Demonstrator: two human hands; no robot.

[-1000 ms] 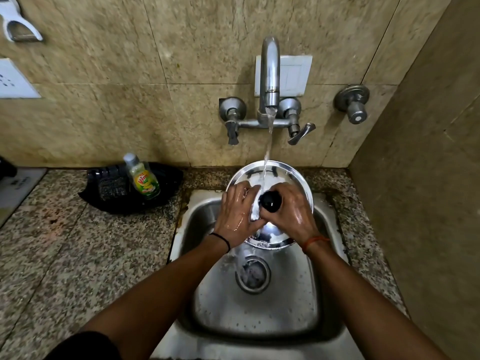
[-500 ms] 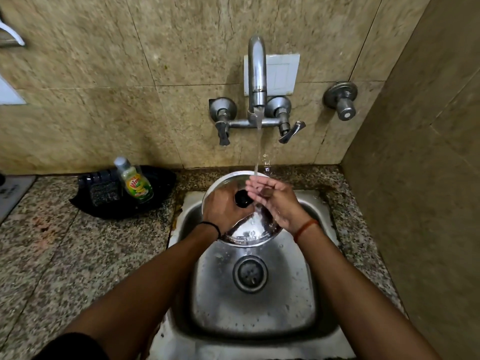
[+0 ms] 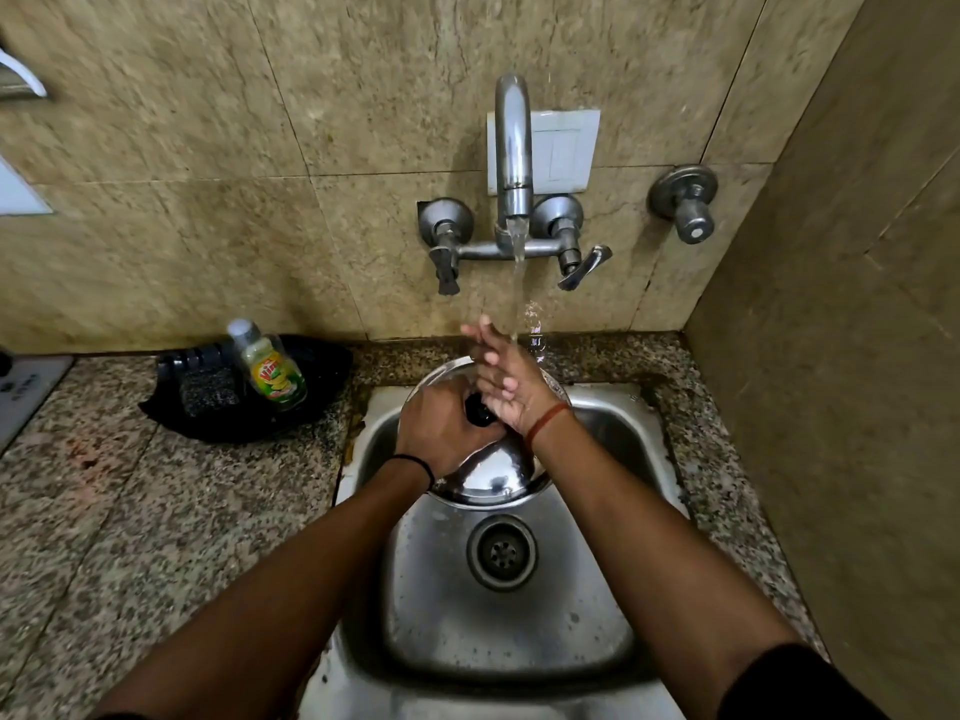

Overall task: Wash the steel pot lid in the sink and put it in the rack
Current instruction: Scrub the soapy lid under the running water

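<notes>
Left hand point(image 3: 441, 433) gripped black knob point(image 3: 479, 414) of steel lid point(image 3: 488, 475), held over sink point(image 3: 613, 589). Right hand point(image 3: 506, 379) flat, fingers straight, under tap point(image 3: 513, 163) stream above lid.

Shiny steel pot lid point(image 3: 488, 472), black knob point(image 3: 478, 412), above sink point(image 3: 597, 605)

Dim, warm light over my sink point(image 3: 613, 563), with soft glare on the steel basin and on the lid's dome point(image 3: 493, 472). The wide lens bends the wall tiles at the edges (left side smeared with motion blur). My forearms sit in shadow.
</notes>
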